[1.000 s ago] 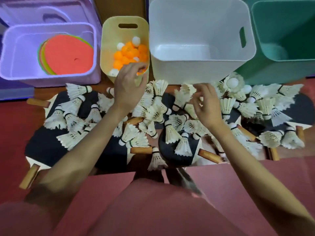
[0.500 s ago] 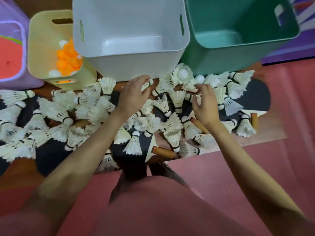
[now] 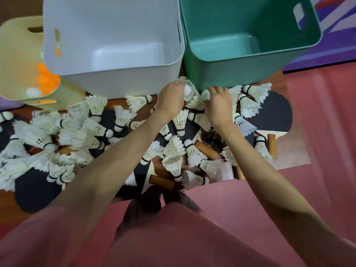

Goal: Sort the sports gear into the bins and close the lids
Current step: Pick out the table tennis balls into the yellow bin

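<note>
Two hands deep in the shuttlecock pile, right at the foot of the bins.

Nearest, paddles with wooden handles (image 3: 162, 182) under scattered shuttlecocks (image 3: 96, 130) across the floor. Further up, left hand (image 3: 170, 99) curled round a white ball (image 3: 187, 90), fingers wrapped on it. Right hand (image 3: 218, 104) just beside, fingers bent down onto a second white ball (image 3: 205, 95); grip or mere touch, cannot tell. Beyond, white bin (image 3: 123, 81) and green bin (image 3: 231, 74) side by side, lids off; yellow bin (image 3: 17, 54) far left with orange balls (image 3: 47, 78).
</note>
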### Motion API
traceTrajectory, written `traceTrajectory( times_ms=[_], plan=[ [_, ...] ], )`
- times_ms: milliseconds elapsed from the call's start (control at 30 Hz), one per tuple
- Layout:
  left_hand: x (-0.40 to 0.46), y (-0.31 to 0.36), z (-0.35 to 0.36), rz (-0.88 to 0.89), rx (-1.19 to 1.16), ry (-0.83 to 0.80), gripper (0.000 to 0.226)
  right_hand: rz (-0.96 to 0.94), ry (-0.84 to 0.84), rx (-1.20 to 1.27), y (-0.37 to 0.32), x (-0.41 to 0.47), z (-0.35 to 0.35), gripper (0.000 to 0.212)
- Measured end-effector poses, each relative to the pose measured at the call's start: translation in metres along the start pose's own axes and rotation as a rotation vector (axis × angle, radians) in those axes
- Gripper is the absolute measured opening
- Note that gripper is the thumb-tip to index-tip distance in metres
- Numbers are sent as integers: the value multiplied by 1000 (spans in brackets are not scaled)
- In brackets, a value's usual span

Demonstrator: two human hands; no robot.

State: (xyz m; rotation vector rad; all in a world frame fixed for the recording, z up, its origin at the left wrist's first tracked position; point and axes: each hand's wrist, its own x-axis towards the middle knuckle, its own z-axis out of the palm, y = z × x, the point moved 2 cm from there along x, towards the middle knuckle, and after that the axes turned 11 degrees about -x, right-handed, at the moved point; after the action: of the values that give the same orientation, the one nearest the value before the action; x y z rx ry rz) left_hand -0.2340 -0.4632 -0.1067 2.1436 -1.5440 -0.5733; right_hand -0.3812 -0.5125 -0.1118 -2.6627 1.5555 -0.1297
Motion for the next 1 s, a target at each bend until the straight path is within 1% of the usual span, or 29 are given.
traceTrajectory(
  times_ms=[100,167,267,400,467,600,767,833,933,1000],
  plan=[
    [4,4,5,-26,23,18,38,4,-52,-90,-1,10,13,33],
    [5,6,8,-47,60,6,43,6,-76,-117,-1,14,17,28],
    [4,9,11,-47,121,-1,43,4,-101,-151,-1,19,17,21],
    [0,10,5,-11,95,11,44,12,-140,-184,-3,22,16,24],
    [-7,8,-2,31,46,53,42,14,-146,-197,-4,22,16,21],
    [-34,-4,-22,86,-69,210,41,58,-124,-201,-5,17,12,20],
    [-72,-29,-47,72,-255,360,41,164,10,-87,-17,-3,-5,21],
    [-87,-42,-58,41,-318,394,41,168,43,37,-32,-18,-12,25],
    [-112,-66,-76,-16,-334,395,41,53,132,256,-70,-46,-19,33],
    [-133,-86,-89,-50,-338,396,41,-70,179,322,-101,-60,-20,35]
  ],
)
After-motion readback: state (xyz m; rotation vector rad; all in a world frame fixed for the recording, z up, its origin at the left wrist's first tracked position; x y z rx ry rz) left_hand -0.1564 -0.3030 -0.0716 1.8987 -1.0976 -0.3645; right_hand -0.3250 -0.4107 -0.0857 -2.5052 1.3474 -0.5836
